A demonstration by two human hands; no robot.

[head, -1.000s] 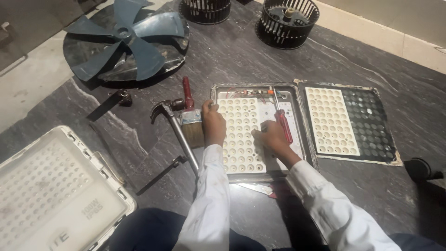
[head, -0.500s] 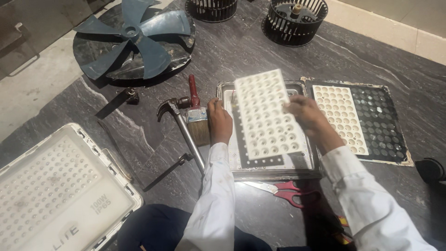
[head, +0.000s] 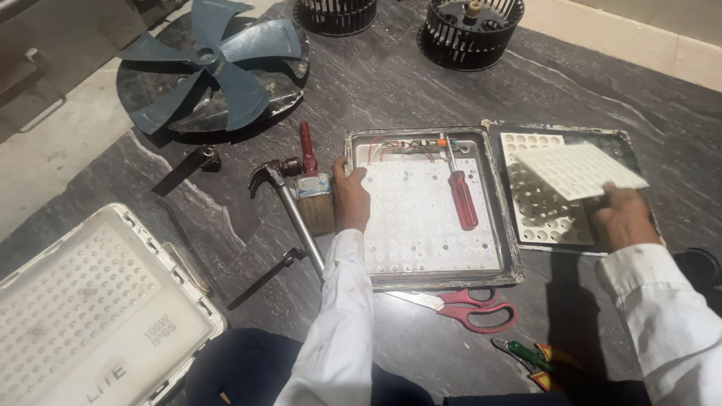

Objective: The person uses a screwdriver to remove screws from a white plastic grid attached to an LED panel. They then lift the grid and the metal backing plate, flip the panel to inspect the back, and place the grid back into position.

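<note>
An open metal lamp housing [head: 511, 248] lies on the dark stone floor, with a white LED board [head: 421, 225] inside it. My left hand [head: 350, 199] rests on the housing's left edge. A red-handled screwdriver [head: 462, 195] lies across the board. My right hand [head: 620, 218] holds a white perforated lens plate [head: 579, 171] tilted above a second white perforated plate [head: 538, 210], which lies on a dark panel to the right of the housing.
A hammer [head: 289, 210] and a paintbrush [head: 312, 188] lie left of the housing. Red scissors [head: 466, 307] and pliers [head: 530, 357] lie in front. A white floodlight [head: 90, 316] sits at lower left, a blue fan blade [head: 218, 68] at the back, two blower wheels [head: 470, 30] beyond.
My right hand lifted the white lens plate off the LED board and carried it right, over the other plate. The board and the screwdriver lie uncovered. My left hand stayed at the housing.
</note>
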